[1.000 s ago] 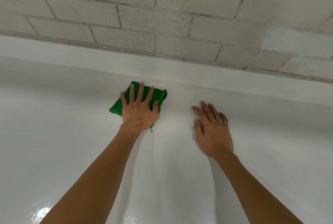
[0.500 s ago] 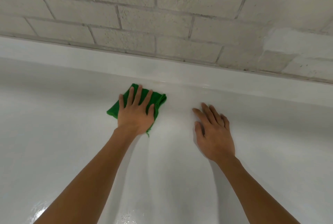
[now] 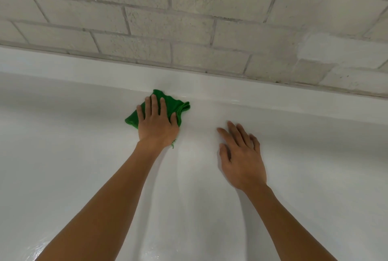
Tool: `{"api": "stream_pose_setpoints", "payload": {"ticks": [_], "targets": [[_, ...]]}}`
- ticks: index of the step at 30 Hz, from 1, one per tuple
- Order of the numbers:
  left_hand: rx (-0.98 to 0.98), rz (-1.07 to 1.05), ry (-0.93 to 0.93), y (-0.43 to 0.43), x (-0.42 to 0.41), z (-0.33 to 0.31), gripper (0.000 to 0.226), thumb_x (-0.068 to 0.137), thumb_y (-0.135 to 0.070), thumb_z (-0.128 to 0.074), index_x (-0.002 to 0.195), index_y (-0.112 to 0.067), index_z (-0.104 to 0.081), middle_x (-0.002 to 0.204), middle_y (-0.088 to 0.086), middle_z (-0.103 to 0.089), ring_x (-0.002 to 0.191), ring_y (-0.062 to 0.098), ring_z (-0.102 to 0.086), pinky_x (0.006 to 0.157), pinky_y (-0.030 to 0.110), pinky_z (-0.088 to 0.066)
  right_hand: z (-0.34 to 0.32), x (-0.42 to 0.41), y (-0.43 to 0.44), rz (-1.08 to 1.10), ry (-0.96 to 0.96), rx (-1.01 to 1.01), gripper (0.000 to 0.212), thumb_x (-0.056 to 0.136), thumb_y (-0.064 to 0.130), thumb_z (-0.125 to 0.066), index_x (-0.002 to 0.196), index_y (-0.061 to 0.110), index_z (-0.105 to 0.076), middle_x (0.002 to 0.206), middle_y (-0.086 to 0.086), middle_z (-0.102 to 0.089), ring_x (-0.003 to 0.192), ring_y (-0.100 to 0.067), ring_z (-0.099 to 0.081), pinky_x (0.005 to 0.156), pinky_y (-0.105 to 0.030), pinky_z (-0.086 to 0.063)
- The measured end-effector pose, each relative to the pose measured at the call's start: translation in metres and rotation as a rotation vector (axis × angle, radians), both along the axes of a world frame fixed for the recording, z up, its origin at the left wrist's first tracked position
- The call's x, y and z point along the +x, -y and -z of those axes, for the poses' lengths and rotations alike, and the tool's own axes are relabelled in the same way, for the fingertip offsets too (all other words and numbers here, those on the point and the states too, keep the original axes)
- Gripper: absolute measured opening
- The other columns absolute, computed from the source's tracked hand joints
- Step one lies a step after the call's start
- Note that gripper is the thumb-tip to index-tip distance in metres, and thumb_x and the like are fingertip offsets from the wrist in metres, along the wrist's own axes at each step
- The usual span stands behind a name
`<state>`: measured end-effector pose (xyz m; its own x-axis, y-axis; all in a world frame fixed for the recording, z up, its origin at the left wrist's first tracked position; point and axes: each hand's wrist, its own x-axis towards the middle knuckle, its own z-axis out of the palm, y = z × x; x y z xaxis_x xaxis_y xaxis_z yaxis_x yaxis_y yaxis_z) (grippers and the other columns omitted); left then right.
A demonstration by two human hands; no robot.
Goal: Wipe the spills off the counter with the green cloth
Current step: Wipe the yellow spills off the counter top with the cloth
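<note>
A folded green cloth (image 3: 177,105) lies on the glossy white counter (image 3: 73,155), close to its raised back edge. My left hand (image 3: 157,124) presses flat on the cloth with straight, spread fingers and covers most of it. My right hand (image 3: 241,155) rests flat on the bare counter to the right of the cloth, fingers straight, holding nothing. Faint wet streaks show on the counter between and below the two hands.
A white raised ledge (image 3: 273,97) runs along the back of the counter. Behind it stands a pale brick wall (image 3: 189,19). A wet, shiny patch (image 3: 39,248) glints at the counter's near left.
My left hand has slid the cloth a little farther away, toward the back ledge. My right hand has stayed almost in place on the counter.
</note>
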<state>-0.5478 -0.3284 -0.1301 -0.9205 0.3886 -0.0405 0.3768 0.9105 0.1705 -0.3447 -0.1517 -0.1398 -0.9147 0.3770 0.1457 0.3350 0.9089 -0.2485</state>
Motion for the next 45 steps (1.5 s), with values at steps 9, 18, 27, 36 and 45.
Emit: {"api": "stream_pose_setpoints", "payload": {"ticks": [9,18,27,36,45], "targets": [[0.018,0.437,0.011,-0.032,0.027,-0.003,0.068,0.107,-0.053,-0.014,0.168,-0.026,-0.004,0.176,-0.003,0.006,0.161,0.014,0.01,0.13,0.045,0.008,0.001,0.001,-0.001,-0.009,-0.014,0.011,0.056,0.108,0.041,-0.027,0.163,0.032,-0.038,0.176,0.002,-0.025,0.164,-0.021,-0.019,0.131,-0.051,-0.018],[0.005,0.268,-0.03,0.026,0.017,0.001,0.075,0.1,-0.056,-0.009,0.168,-0.023,-0.006,0.176,-0.001,0.002,0.162,0.016,0.006,0.131,0.044,0.005,0.0,0.001,0.002,0.004,-0.042,-0.008,0.057,0.107,0.041,-0.03,0.161,0.028,-0.043,0.174,0.0,-0.03,0.163,-0.021,-0.023,0.132,-0.05,-0.018],[-0.061,0.268,0.035,-0.071,0.045,-0.005,0.067,0.106,-0.055,-0.013,0.167,-0.032,0.003,0.175,0.01,0.013,0.161,0.029,0.016,0.126,0.061,0.01,-0.006,0.035,-0.027,0.087,-0.287,-0.071,0.049,0.099,0.033,-0.045,0.139,0.012,-0.064,0.155,-0.007,-0.057,0.145,-0.025,-0.049,0.121,-0.052,-0.035],[0.081,0.553,-0.054,-0.02,0.092,0.011,0.067,0.104,-0.053,-0.024,0.166,-0.029,-0.025,0.174,0.006,-0.015,0.162,0.026,-0.01,0.13,0.056,-0.005,0.007,0.073,-0.063,0.252,-0.041,0.018,0.061,0.106,0.043,-0.027,0.161,0.023,-0.045,0.173,-0.004,-0.034,0.162,-0.022,-0.025,0.131,-0.055,-0.019],[-0.042,0.097,0.02,-0.002,0.029,-0.001,0.068,0.105,-0.052,-0.017,0.168,-0.03,-0.002,0.175,0.008,0.008,0.162,0.03,0.01,0.128,0.058,0.007,0.001,0.067,-0.057,0.277,0.042,0.014,0.066,0.105,0.046,-0.014,0.167,0.03,-0.029,0.178,0.001,-0.018,0.165,-0.02,-0.012,0.133,-0.049,-0.006]]}}
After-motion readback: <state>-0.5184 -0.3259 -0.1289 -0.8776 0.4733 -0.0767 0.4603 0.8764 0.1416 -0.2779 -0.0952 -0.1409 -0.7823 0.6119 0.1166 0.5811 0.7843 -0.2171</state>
